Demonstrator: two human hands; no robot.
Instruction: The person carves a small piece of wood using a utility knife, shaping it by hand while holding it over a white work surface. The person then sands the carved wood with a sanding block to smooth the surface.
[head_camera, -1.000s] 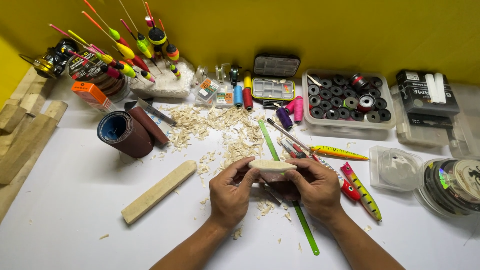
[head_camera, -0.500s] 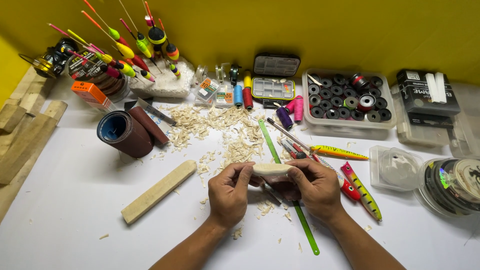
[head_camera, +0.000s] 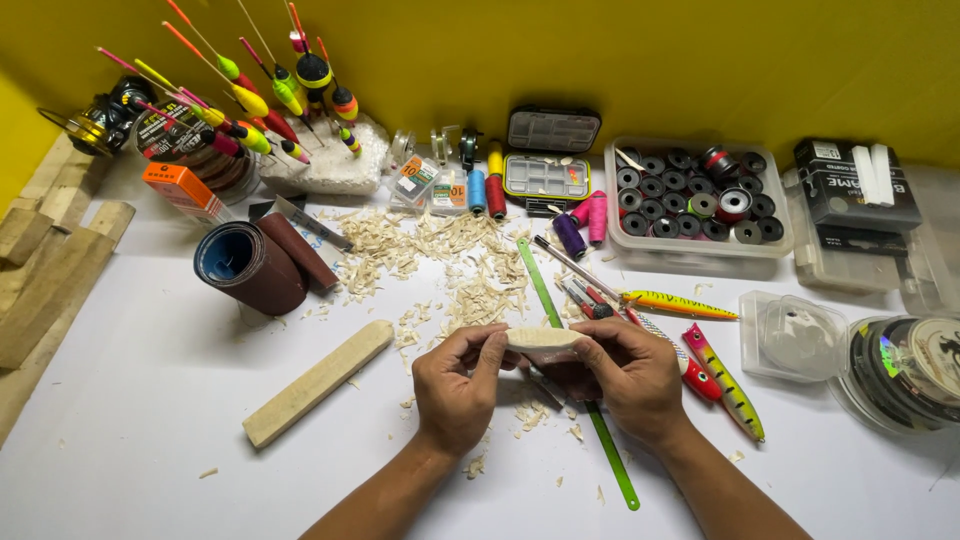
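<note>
Both my hands hold a small pale carved wood piece (head_camera: 540, 338) just above the white table (head_camera: 150, 400). My left hand (head_camera: 458, 385) pinches its left end with thumb and fingers. My right hand (head_camera: 625, 375) grips the right end, fingers curled under it. Beneath my hands lie pale wood shavings (head_camera: 440, 260) and a green ruler (head_camera: 580, 400) that runs away from me. A dark thin tool under my right hand is mostly hidden.
A long pale wood block (head_camera: 315, 383) lies left of my hands, rolled sandpaper (head_camera: 250, 265) beyond it. Painted fishing lures (head_camera: 725, 380) lie to the right. At the back stand fishing floats (head_camera: 250, 100), thread spools (head_camera: 490, 190), a box of bobbins (head_camera: 695, 195) and clear plastic cases (head_camera: 795, 335).
My hands have drifted slightly toward me with the carved piece, and the fingers have shifted a little on it. Nothing else has moved.
</note>
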